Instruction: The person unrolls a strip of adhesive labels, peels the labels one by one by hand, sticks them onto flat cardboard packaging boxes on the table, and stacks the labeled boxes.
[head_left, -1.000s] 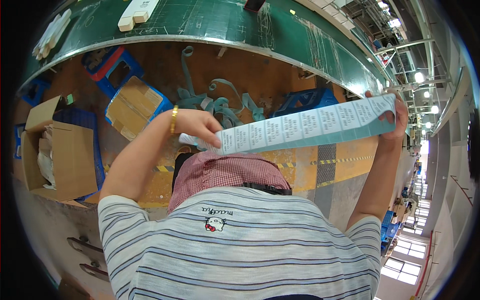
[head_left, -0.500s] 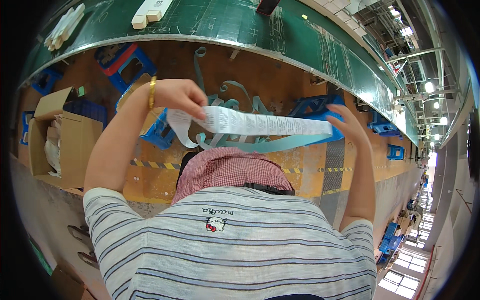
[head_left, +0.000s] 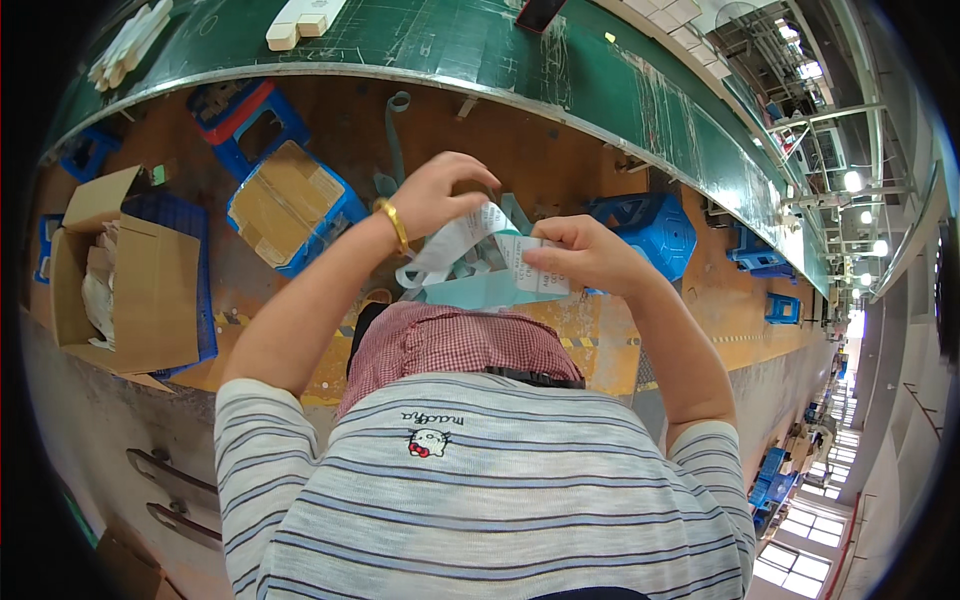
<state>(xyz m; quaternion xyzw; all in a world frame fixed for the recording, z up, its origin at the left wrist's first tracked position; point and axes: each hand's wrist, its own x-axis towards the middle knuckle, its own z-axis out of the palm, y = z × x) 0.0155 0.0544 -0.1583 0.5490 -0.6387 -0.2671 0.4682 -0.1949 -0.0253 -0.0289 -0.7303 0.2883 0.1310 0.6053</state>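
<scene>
A long strip of white printed labels [head_left: 530, 268] runs between my hands, in front of the red checked cloth at my waist. My left hand [head_left: 442, 197], with a gold bracelet at the wrist, has its thumb and fingers closed on the strip's left part. Closer in on the right, my right hand [head_left: 592, 254] pinches the strip between thumb and bent fingers. Below both hands the pale blue-green backside of the strip [head_left: 485, 292] hangs in loops, with more coils behind. A curled end [head_left: 398, 103] reaches toward the bench.
The green workbench [head_left: 420, 45] crosses ahead, carrying flat white cartons [head_left: 300, 22] and a dark phone-like object [head_left: 540, 12]. At left stand an open cardboard box [head_left: 150, 290] and a blue stool topped with cardboard [head_left: 290, 200]. Another blue stool [head_left: 655, 230] is beyond my right hand.
My hands have come closer together, the left moving right and the right moving left. The strip, stretched out before, now folds and hangs between them. My right fingers have closed on it.
</scene>
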